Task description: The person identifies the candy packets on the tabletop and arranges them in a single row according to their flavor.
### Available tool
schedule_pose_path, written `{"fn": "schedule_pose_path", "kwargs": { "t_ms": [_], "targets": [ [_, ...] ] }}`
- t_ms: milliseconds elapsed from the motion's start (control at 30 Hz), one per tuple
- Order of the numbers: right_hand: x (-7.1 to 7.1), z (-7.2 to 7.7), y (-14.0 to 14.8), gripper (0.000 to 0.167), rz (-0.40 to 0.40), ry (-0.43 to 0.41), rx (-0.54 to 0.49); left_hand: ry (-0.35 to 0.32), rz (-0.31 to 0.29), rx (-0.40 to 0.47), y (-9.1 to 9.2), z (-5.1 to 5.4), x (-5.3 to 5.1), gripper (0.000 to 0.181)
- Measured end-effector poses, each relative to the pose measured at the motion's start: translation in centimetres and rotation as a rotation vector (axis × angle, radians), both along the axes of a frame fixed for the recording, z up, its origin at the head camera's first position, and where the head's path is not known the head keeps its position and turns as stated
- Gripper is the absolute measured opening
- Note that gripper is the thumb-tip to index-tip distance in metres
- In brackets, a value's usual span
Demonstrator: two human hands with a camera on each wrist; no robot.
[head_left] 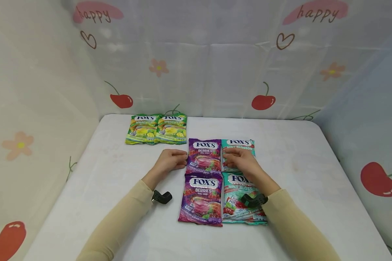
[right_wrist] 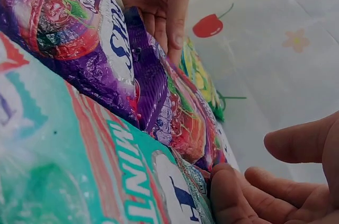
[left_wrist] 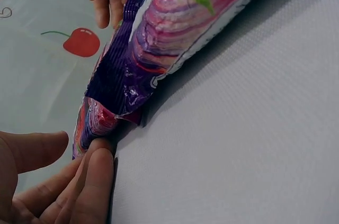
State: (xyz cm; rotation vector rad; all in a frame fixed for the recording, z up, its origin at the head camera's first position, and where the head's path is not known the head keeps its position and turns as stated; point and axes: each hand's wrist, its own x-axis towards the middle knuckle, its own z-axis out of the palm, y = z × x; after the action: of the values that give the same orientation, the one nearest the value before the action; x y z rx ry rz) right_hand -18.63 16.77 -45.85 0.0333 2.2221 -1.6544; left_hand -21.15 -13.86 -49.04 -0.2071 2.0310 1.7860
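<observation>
Nearest, flat on the white table [head_left: 290,152]: lower Fox's Berries bag [head_left: 201,201], with lower Mint Blossom bag [head_left: 232,204] just to the right. In line beyond, upper Berries bag [head_left: 204,157], between the two hands, and beside it upper Mint Blossom bag [head_left: 238,142], partly under the right hand. At the left edge of the upper Berries bag, left hand [head_left: 170,161] with fingers fairly straight and thumb apart, touching but gripping nothing. At the join of the two upper bags, right hand [head_left: 245,163] with fingers gently bent and thumb clear, likewise without a grip. Probably light, soft and slick, with loose candies shifting inside. Best pinched by a crimped end seal or nudged flat-fingered from both sides; avoid squeezing the plump middle, for fear of crumpling or slipping. Farthest, two Spring Tea bags [head_left: 142,130], side by side before the cherry-printed curtain [head_left: 209,79].
</observation>
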Motion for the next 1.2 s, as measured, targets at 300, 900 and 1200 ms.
{"fn": "schedule_pose_path", "kwargs": {
  "t_ms": [300,900,1200],
  "targets": [
    [0.0,0.2,-0.8,0.050,0.033,-0.073,-0.022,0.087,-0.067,-0.160,0.6,-0.1,-0.2,0.033],
    [0.9,1.1,-2.8,0.065,0.045,-0.218,-0.275,-0.005,-0.085,-0.099,1.3,-0.2,-0.4,0.040],
    [1.4,1.2,-3.1,0.059,-0.046,-0.238,-0.426,-0.019,-0.078,-0.052,1.7,-0.1,-0.6,0.038]
  ]
}}
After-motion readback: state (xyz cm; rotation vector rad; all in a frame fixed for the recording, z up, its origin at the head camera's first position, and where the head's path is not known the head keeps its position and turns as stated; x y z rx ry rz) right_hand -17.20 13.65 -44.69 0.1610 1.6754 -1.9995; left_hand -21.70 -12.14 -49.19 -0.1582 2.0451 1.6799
